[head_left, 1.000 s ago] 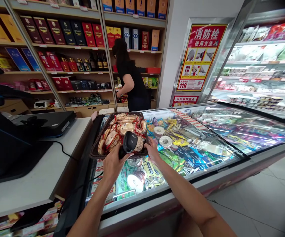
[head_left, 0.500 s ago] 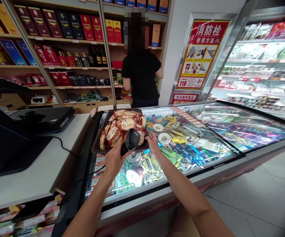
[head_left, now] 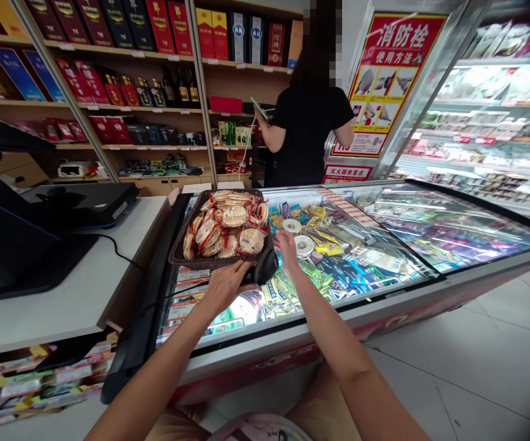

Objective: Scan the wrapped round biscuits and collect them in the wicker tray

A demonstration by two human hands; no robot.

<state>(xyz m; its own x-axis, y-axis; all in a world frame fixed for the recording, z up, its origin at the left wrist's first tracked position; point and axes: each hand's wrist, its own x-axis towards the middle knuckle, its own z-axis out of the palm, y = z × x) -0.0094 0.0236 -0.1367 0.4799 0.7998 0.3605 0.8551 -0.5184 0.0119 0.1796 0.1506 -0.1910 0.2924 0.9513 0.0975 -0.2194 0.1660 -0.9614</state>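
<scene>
Left hand (head_left: pixel 228 282): grip wrapped around the handle of a black handheld scanner (head_left: pixel 266 266). Scanner sits just off the front right corner of the basket, head pointing right, over the glass. Black cable (head_left: pixel 185 292) runs left from the hand.

Right hand (head_left: pixel 287 248): just beside the basket's right edge, over the glass. Grip loosely spread, nothing visible in it. Can't tell if the fingertips touch the glass.

Basket (head_left: pixel 172 252): dark brown, woven, sits on the left end of the freezer (head_left: pixel 400 297) top. Heaped with round flat biscuits (head_left: pixel 234 215) in clear wrappers with red trim. Left hand is right at its front rim.

Under the glass: round white-lidded tubs (head_left: pixel 303 246) near the right hand, plus blue, green and yellow packets.

Left of the freezer: white desk (head_left: pixel 26 318) carrying a flat black device (head_left: pixel 84 199); colourful goods below it.

Behind the freezer: person in black (head_left: pixel 306 131), back to camera, holding a thin light-green device (head_left: pixel 259 108). Shelves of boxes and bottles to their left, red-and-yellow poster (head_left: pixel 393 61) to their right, lit chiller shelves (head_left: pixel 485 116) far right.
</scene>
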